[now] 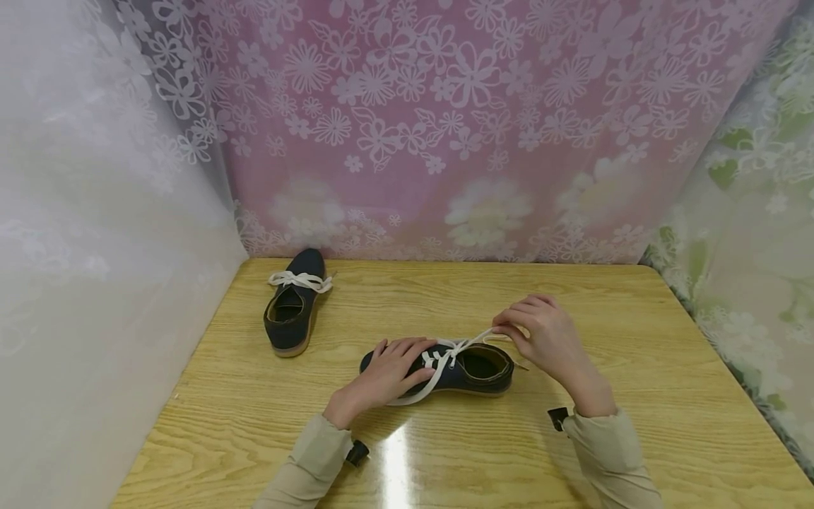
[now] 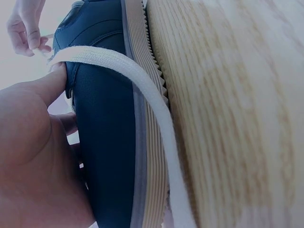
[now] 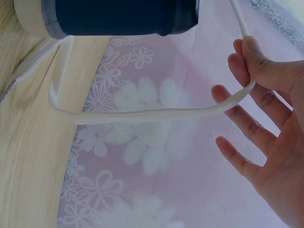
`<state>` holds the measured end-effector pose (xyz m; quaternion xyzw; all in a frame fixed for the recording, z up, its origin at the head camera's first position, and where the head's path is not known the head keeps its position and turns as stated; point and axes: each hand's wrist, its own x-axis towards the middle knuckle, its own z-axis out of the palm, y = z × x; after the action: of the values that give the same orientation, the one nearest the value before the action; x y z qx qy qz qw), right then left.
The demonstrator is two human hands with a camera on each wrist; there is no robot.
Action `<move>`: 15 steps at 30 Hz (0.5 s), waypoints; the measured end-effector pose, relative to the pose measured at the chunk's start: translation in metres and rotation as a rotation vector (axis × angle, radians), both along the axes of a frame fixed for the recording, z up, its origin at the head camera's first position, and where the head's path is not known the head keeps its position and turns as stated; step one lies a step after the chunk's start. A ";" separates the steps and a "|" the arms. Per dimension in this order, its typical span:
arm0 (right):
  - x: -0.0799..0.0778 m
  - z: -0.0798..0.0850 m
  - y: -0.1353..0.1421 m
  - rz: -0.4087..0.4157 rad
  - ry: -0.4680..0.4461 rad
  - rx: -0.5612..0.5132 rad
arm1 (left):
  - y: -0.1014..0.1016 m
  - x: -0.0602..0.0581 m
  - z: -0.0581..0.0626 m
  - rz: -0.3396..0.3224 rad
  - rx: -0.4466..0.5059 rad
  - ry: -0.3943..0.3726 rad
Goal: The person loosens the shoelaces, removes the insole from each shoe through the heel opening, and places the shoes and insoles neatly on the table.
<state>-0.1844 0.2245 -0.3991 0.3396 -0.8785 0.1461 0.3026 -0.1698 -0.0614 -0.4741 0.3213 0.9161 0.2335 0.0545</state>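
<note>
A dark navy lace-up shoe (image 1: 470, 384) with a pale sole lies sideways on the table, its opening to the right. My left hand (image 1: 386, 373) rests over its front part with fairly straight fingers, the thumb beside the laces. My right hand (image 1: 548, 339), raised above the heel end, pinches a white shoelace (image 3: 156, 115) between thumb and fingertips. From the laced eyelets that lace runs up taut, and its slack end hangs in a curve in the right wrist view. Another white lace length (image 2: 137, 76) drapes over the near side of the shoe to the table.
A second navy shoe (image 1: 294, 331) with its white laces tied in a bow (image 1: 301, 281) stands at the back left of the wooden table (image 1: 636, 318). Flowered pink curtain (image 1: 413, 141) hangs behind the table, with pale sheets at both sides.
</note>
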 end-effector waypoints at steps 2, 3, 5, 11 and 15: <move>0.000 0.000 0.002 0.000 0.002 0.004 | 0.001 0.000 0.000 -0.001 0.002 0.002; 0.001 0.001 0.004 -0.002 0.004 0.000 | 0.001 0.000 0.000 -0.001 0.003 0.002; 0.001 0.004 0.007 -0.021 0.014 -0.024 | 0.002 0.001 0.000 -0.003 0.005 0.004; 0.004 0.010 0.020 -0.094 -0.020 -0.048 | 0.001 0.001 -0.001 0.008 0.014 0.005; 0.002 0.008 0.019 -0.101 -0.069 -0.003 | 0.001 0.000 -0.003 0.007 0.020 0.000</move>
<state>-0.1822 0.2437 -0.3913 0.2893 -0.9041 0.1435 0.2797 -0.1694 -0.0606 -0.4769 0.3187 0.9149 0.2427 0.0507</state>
